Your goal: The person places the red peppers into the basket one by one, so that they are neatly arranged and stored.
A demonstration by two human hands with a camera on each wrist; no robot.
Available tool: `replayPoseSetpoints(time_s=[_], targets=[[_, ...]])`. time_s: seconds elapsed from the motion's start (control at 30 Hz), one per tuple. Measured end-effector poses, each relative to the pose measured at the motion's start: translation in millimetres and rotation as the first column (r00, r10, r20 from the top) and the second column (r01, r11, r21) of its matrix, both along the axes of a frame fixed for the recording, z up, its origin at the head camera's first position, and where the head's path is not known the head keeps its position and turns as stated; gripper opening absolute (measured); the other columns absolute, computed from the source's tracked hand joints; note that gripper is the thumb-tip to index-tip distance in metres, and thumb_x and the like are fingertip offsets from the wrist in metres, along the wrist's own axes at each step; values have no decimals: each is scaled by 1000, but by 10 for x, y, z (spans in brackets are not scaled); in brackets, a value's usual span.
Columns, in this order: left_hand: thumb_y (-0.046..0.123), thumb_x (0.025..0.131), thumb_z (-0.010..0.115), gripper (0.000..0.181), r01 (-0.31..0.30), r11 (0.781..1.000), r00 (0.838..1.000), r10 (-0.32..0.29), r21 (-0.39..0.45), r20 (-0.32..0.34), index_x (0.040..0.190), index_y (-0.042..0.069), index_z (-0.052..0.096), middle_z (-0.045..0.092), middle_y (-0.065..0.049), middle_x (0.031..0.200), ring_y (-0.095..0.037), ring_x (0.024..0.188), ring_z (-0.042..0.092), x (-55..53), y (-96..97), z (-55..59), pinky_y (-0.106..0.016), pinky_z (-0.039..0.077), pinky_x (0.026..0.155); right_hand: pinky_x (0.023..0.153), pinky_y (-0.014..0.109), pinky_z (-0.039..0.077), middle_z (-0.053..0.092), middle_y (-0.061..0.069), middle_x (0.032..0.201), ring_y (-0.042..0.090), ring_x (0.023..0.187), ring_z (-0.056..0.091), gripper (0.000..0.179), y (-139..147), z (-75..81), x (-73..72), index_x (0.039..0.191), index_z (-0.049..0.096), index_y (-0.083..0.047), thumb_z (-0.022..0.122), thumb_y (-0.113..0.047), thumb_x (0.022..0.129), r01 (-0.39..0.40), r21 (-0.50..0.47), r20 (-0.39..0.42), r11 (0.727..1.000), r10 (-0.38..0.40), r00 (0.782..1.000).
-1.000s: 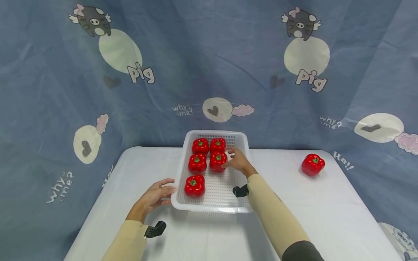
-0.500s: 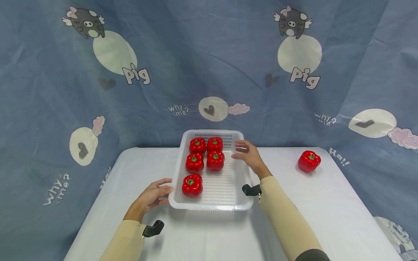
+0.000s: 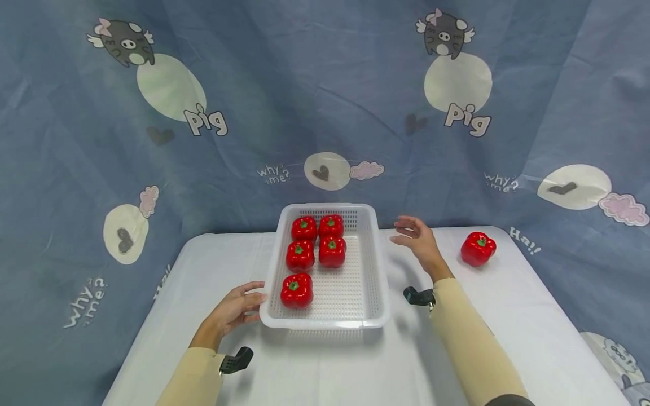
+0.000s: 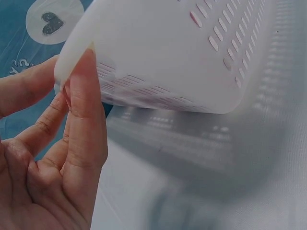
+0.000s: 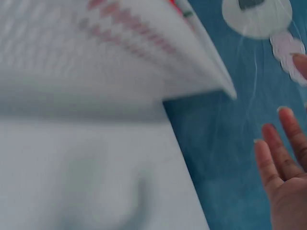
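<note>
A white perforated plastic basket (image 3: 325,325) stands mid-table in the head view. Inside it are several red bell peppers: two at the back, two in the middle (image 3: 332,252) and one at the front left (image 3: 297,291). My left hand (image 3: 232,310) holds the basket's left side; in the left wrist view its thumb (image 4: 85,110) and fingers pinch the rim. To the right of the basket, my right hand (image 3: 417,241) is raised with loosely bent fingers and nothing between them. One more red bell pepper (image 3: 478,248) lies on the table's far right.
A white cloth covers the table (image 3: 325,372). Behind it hangs a blue curtain (image 3: 244,180) printed with pigs, which reaches the table's back edge. Inside the basket, the peppers take up the left part. Small black wrist cameras are strapped to both arms.
My right hand has let go of the middle right bell pepper in the basket and moved right, out over the basket's right rim toward the lone pepper. My left hand stays at the left rim.
</note>
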State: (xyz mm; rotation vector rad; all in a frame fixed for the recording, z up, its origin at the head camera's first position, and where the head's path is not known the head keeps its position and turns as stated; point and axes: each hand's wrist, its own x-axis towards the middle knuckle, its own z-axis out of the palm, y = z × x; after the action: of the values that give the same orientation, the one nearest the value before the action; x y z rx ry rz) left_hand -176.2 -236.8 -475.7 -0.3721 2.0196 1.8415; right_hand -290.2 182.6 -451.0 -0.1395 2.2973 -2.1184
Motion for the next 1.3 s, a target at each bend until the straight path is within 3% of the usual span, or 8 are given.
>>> replayPoseSetpoints(time_s=[0.2,0.37,0.57,0.63,0.9,1.03,1.2,1.3], targets=[[23,79,70,58,-15,1000,1000,15,5,-5,129,8,45,61,-13,112,-23,84,62,21,-12,-2,-38,54,73,90,16,43,46,18,132,23,120,45,70,340,-66,38,132,39,-5,75,-17,73,45,16,4,999,-45,999],[23,79,70,58,-21,1000,1000,21,4,-2,129,8,45,61,-13,112,-23,84,62,29,-14,-8,-39,54,73,102,25,35,47,16,131,17,118,45,65,591,-98,83,131,41,-10,73,-19,76,84,36,-1,996,-84,997],[24,78,71,57,-31,999,1000,31,-10,6,127,10,48,61,-12,113,-24,85,62,24,-7,-10,-38,54,74,106,28,30,57,3,120,9,112,48,59,825,-48,146,127,45,-10,72,-8,75,144,-70,-16,987,-146,989],[25,77,71,56,-34,999,999,34,-14,9,127,11,48,61,-12,113,-24,85,62,24,-4,-9,-38,54,74,106,29,29,59,-2,118,9,113,48,61,955,-145,88,128,44,-10,73,-7,74,165,-60,-40,984,-168,985],[26,78,71,58,-27,999,1000,27,-36,-5,128,10,47,59,-14,116,-24,86,62,22,3,2,-38,54,74,101,15,32,55,0,125,11,122,41,64,1735,-1114,-496,127,50,-18,78,-13,70,296,-87,-149,951,-307,940],[28,77,71,59,-23,999,1000,23,-46,-11,128,11,47,59,-13,116,-23,86,62,25,23,4,-37,54,74,97,12,34,51,0,128,14,122,40,64,1918,-1191,-499,127,50,-23,78,-17,69,386,-84,-116,918,-394,912],[24,78,70,56,-30,999,1000,30,-37,0,127,10,48,60,-13,115,-24,86,62,26,35,7,-38,54,74,88,8,40,49,-4,128,12,116,43,66,2002,-1123,-402,127,49,-29,79,-27,68,473,32,-109,880,-468,877],[23,79,70,55,-30,999,1000,30,-37,2,127,10,48,60,-13,114,-24,85,63,33,35,11,-38,54,74,91,11,41,48,-7,129,11,117,42,66,2021,-1049,-317,127,48,-30,79,-25,69,485,59,-91,873,-479,873]])
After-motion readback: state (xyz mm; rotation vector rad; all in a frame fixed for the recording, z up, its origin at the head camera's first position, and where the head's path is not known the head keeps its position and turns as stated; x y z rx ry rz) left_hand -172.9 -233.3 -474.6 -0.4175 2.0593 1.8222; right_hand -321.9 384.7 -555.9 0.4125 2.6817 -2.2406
